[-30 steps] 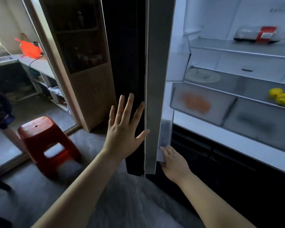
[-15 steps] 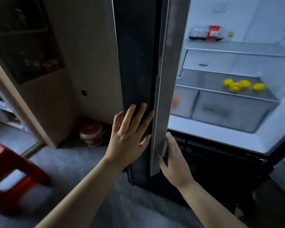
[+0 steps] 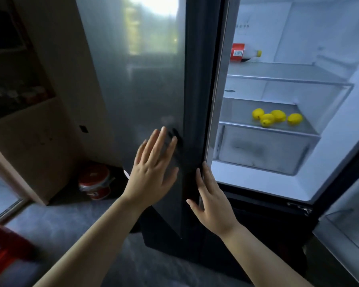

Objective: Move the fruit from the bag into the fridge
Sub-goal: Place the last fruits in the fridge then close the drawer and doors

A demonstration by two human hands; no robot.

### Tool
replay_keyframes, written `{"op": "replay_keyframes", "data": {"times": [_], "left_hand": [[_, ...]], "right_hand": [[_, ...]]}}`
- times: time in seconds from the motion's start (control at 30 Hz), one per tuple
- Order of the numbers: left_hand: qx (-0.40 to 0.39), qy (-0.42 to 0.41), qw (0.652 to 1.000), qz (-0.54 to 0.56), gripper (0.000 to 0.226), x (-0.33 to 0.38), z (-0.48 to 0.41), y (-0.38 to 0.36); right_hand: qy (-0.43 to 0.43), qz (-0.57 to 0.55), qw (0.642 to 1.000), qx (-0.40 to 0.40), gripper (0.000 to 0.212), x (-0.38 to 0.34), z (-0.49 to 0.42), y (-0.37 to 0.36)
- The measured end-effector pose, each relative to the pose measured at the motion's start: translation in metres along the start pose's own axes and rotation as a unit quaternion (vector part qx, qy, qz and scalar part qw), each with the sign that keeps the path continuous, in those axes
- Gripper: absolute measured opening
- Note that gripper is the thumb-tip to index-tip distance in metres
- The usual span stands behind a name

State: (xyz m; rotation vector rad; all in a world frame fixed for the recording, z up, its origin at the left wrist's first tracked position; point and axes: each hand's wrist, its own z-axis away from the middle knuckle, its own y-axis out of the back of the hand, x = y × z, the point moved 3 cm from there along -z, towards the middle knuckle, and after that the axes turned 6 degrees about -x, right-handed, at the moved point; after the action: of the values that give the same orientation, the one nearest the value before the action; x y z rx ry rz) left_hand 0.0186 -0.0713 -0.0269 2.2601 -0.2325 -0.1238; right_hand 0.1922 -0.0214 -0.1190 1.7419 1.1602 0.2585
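Several yellow lemons (image 3: 277,118) lie on a glass shelf (image 3: 267,129) inside the lit fridge, above a clear drawer (image 3: 261,152). The fridge's dark glossy left door (image 3: 149,90) stands almost shut in front of me. My left hand (image 3: 153,170) is flat on that door's face, fingers spread. My right hand (image 3: 211,199) rests open against the door's right edge, fingertips up. Neither hand holds anything. No bag is in view.
A bottle with a red label (image 3: 241,52) lies on the upper shelf. The fridge's right door (image 3: 348,235) hangs open at the lower right. A wooden cabinet (image 3: 35,121) stands left, with a red pot (image 3: 94,181) on the floor and a red stool (image 3: 6,251) at the bottom left.
The left fridge door has swung towards shut under both hands, now showing its glossy face. My view has turned right, so the stool slid to the corner and the lemons came into full sight.
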Motion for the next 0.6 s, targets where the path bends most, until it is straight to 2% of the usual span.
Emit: {"op": "replay_keyframes", "data": {"times": [0.23, 0.43, 0.6], "left_hand": [[-0.067, 0.007, 0.998, -0.02, 0.076, -0.003, -0.048, -0.041], [-0.052, 0.003, 0.999, -0.006, 0.075, -0.005, -0.065, -0.065], [-0.06, -0.025, 0.998, -0.025, 0.081, -0.01, -0.087, -0.079]], "right_hand": [[-0.055, 0.005, 0.997, 0.045, 0.084, 0.04, -0.02, 0.006], [-0.033, 0.038, 0.998, 0.05, 0.088, 0.05, -0.031, -0.002], [-0.123, 0.034, 0.989, 0.079, 0.091, 0.062, -0.049, -0.007]]}}
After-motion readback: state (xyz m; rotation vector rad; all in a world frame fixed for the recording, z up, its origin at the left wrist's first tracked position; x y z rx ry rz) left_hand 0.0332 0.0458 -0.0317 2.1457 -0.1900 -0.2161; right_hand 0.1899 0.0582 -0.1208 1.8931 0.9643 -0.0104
